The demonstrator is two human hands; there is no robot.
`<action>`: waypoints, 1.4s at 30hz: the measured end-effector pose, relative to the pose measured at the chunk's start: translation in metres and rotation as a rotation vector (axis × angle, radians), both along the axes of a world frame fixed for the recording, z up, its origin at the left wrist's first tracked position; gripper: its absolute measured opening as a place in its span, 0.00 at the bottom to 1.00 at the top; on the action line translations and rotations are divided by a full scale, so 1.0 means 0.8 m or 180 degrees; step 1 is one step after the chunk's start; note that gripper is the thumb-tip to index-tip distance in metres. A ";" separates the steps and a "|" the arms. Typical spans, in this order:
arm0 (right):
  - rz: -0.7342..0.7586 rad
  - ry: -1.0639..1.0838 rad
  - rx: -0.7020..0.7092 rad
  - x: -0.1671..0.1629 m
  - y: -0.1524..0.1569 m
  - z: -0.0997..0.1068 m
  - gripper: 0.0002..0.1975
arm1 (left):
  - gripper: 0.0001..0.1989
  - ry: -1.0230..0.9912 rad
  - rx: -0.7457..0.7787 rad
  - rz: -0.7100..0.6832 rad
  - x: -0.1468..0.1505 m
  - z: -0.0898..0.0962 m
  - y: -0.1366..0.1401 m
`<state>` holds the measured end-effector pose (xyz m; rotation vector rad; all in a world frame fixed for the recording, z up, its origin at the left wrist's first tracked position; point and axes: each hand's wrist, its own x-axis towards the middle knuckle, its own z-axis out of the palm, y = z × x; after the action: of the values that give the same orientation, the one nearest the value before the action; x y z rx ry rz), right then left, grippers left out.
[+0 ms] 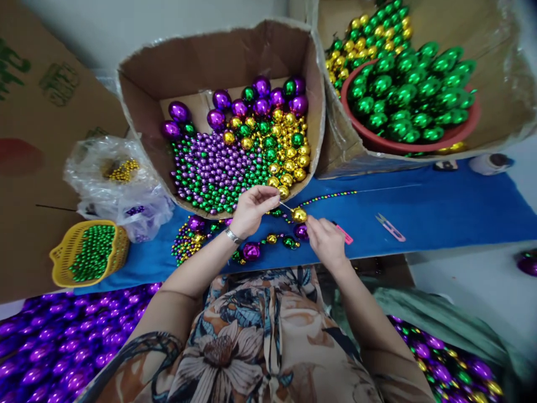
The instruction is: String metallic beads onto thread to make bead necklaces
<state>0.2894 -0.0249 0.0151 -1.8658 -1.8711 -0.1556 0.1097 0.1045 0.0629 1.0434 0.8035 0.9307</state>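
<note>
My left hand (pixel 251 210), with a metal watch band at the wrist, is closed in a pinch on a thin pale needle-like length (pixel 286 206). It runs to a shiny gold bead (pixel 299 214). At the bead's lower right side, my right hand (pixel 328 242) has its fingertips pinched on it. A large purple bead (pixel 301 232) lies just below, partly hidden by the right hand. Strung purple, green and gold beads (pixel 272 239) rest on the blue cloth beneath my hands. A strand of small beads (pixel 329 196) stretches right, ending in bare thread.
A cardboard box (pixel 222 47) of loose beads stands ahead. Right of it, a red basin (pixel 419 146) holds green beads. A yellow basket (pixel 62 263) and plastic bags (pixel 88 168) sit left. Pink thread snips (pixel 392 228) lie on the blue cloth (pixel 453 207).
</note>
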 end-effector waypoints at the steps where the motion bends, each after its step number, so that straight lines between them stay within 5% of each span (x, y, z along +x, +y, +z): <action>1: 0.0024 0.0152 -0.0027 0.007 0.002 -0.001 0.15 | 0.14 0.0047 0.0123 -0.0063 0.008 -0.002 -0.002; 11: -0.0188 0.1185 -0.0219 0.055 0.014 -0.052 0.14 | 0.12 0.0222 0.0398 -0.0616 0.096 -0.051 -0.012; 19: 0.0018 0.1080 -0.0600 0.040 0.015 -0.082 0.13 | 0.13 0.0825 0.0932 -0.0926 0.098 -0.074 -0.013; 24: 0.0011 0.1197 -0.0629 0.036 -0.007 -0.063 0.12 | 0.17 0.0900 0.0934 -0.1099 0.090 -0.079 -0.011; 30: -0.0484 0.1613 -0.0243 0.048 -0.002 -0.009 0.18 | 0.10 0.1248 0.1978 -0.1388 0.103 -0.074 -0.010; 37: -0.0674 0.1589 0.0621 0.056 0.025 0.019 0.14 | 0.10 0.1289 0.2131 -0.1558 0.120 -0.070 -0.010; 42: -0.1515 0.2692 0.1455 0.127 0.030 0.023 0.16 | 0.10 0.1492 0.1935 -0.1768 0.125 -0.069 -0.007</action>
<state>0.3912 -0.0007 0.0334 -1.6366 -0.7423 0.0496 0.2094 0.0985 0.0076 1.9470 0.5527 0.4466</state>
